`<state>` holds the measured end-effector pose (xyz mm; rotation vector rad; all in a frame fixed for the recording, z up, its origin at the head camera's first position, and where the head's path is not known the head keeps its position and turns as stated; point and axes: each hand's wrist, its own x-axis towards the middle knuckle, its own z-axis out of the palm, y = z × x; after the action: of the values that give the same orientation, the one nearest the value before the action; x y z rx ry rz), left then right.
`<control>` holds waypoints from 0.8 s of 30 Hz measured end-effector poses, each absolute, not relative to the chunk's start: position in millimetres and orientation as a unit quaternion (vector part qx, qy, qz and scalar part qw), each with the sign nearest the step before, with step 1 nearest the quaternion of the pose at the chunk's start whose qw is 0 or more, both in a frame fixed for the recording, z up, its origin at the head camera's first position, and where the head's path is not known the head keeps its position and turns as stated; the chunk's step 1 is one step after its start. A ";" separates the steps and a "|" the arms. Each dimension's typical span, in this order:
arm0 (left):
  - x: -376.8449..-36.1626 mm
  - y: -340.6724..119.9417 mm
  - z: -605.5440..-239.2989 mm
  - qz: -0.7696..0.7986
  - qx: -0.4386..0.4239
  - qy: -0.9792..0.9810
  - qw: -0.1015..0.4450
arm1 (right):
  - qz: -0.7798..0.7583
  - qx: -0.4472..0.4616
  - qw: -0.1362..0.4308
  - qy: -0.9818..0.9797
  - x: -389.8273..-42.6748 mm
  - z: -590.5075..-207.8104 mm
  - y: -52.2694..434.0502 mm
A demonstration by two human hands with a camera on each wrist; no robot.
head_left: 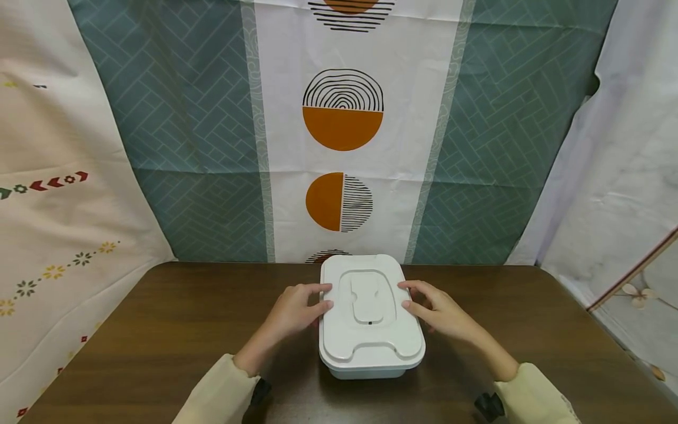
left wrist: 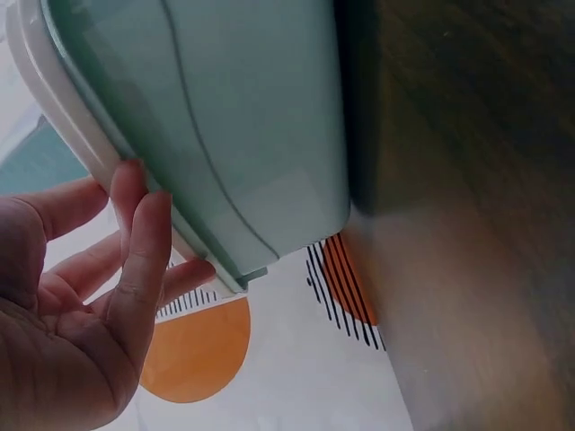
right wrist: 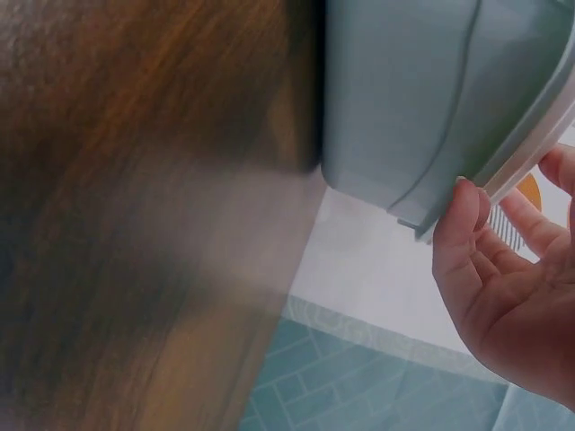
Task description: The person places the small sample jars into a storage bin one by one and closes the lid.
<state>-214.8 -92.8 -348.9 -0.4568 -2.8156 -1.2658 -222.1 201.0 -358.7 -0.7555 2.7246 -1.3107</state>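
A plastic storage box stands on the brown table, its white lid [head_left: 371,341] on top and a strip of its pale green body [head_left: 366,374] showing below. My left hand [head_left: 293,307] pinches the lid's left edge, thumb on top and fingertips under the rim, as the left wrist view shows along the green side wall [left wrist: 260,126]. At the opposite edge, my right hand [head_left: 442,312] grips the lid the same way. In the right wrist view its fingers [right wrist: 460,211] curl beneath the rim. The lid sits level on the box; its contents are hidden.
The dark wooden table [head_left: 212,330] extends on both sides of the box. Behind it hangs a green and white patterned cloth [head_left: 286,118]. A floral cloth [head_left: 63,235] borders the left, and a pale marbled covering [head_left: 625,194] the right.
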 end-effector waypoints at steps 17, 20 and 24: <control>-215.1 -94.6 -358.3 -0.394 -0.150 -0.905 0.047 | -0.419 -0.231 0.028 0.878 -223.5 -362.7 202.0; -215.4 -94.7 -362.0 -0.405 -0.145 -0.901 0.056 | -0.416 -0.233 0.029 0.878 -223.2 -362.2 202.5; -215.5 -96.1 -365.0 -0.423 -0.148 -0.893 0.052 | -0.413 -0.240 0.034 0.878 -223.0 -361.4 203.5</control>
<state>-215.5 -96.1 -365.0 -0.4497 -2.7154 -1.2856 -223.0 203.5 -361.4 -0.7370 2.7000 -1.2698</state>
